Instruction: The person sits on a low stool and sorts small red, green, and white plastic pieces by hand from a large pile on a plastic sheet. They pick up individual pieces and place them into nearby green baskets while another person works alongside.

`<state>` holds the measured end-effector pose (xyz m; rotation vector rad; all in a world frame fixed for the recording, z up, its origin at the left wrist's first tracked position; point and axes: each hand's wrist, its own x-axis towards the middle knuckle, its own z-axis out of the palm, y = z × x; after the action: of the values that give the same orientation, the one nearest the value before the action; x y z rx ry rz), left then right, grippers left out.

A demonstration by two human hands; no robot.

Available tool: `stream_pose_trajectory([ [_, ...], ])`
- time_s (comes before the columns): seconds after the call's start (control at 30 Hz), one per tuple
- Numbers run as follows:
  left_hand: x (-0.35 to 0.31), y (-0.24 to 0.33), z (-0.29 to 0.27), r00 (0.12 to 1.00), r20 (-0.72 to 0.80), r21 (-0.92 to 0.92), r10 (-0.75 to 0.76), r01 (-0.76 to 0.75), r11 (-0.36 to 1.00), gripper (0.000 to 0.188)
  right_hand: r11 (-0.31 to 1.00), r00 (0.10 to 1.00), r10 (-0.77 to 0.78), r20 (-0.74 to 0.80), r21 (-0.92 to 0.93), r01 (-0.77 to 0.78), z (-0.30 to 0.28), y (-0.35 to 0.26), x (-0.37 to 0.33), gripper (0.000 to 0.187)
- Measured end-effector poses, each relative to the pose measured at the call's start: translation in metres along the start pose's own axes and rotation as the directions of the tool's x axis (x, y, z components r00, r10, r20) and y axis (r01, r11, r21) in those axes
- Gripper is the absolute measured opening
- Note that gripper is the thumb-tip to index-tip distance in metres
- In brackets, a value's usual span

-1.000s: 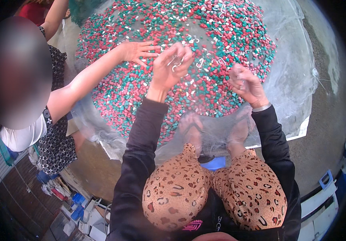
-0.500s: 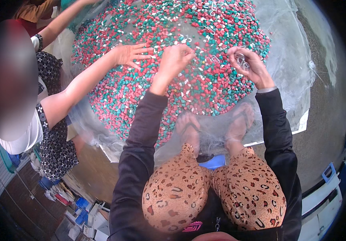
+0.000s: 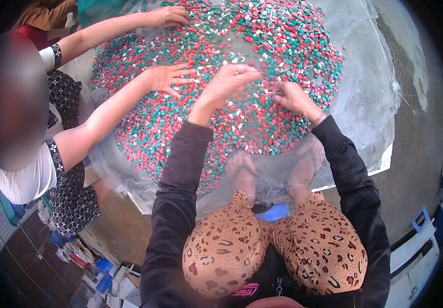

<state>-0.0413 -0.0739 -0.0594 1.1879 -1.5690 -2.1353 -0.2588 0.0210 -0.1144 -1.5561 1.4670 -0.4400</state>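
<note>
Small cone-shaped pieces in red, pink, green and white (image 3: 262,115) are spread in a wide heap before me. Above the middle of the heap is my left hand (image 3: 226,86), its fingers pressed together and pointing right; whatever they pinch is hidden. A short way to its right, my right hand (image 3: 294,97) is curled closed just over the pieces. The white curved plastic pieces seen in its palm earlier are now hidden by the fingers. White hook-shaped pieces (image 3: 268,20) lie scattered on the far part of the heap.
The heap lies on a clear plastic sheet (image 3: 360,118). At the left sits another person; one hand (image 3: 167,79) is spread flat on the heap, the other (image 3: 170,17) reaches its far side. My bare feet (image 3: 241,164) rest at the near edge. A white-and-blue item (image 3: 411,244) stands at right.
My right hand has turned over, closed and moved left and nearer to me. My left hand has shifted slightly right and down. The other person's far hand has come down onto the heap.
</note>
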Motion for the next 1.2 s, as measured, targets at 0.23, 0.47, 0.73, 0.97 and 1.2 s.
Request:
stream_pose_trajectory([
  [0.23, 0.045, -0.022, 0.037, 0.996, 0.004, 0.914, 0.086, -0.038, 0.404, 0.027, 0.103, 0.987, 0.079, 0.139, 0.984, -0.147, -0.04, -0.018, -0.055, 0.014],
  [0.47, 0.011, -0.003, 0.005, 0.998, -0.053, 0.597, 0.045, -0.004, 0.802, 0.025, -0.06, 0.963, -0.263, -0.065, 0.997, 0.051, -0.076, -0.017, -0.069, 0.023],
  [0.73, 0.042, -0.03, 0.054, 0.988, -0.08, 0.969, 0.133, 0.046, 0.243, 0.024, 0.223, 0.988, -0.15, 0.029, 0.975, 0.005, -0.079, -0.033, -0.06, 0.029],
  [0.97, 0.019, -0.006, 0.014, 0.998, 0.021, 0.615, -0.063, 0.037, 0.788, 0.023, 0.618, 0.976, 0.149, 0.156, 0.756, -0.215, -0.054, -0.009, -0.036, 0.027],
  [1.2, -0.013, -0.002, -0.001, 0.998, -0.06, 0.242, 0.037, -0.021, 0.97, 0.012, 0.984, 0.995, -0.028, -0.093, -0.18, 0.011, 0.014, 0.003, 0.004, 0.024],
])
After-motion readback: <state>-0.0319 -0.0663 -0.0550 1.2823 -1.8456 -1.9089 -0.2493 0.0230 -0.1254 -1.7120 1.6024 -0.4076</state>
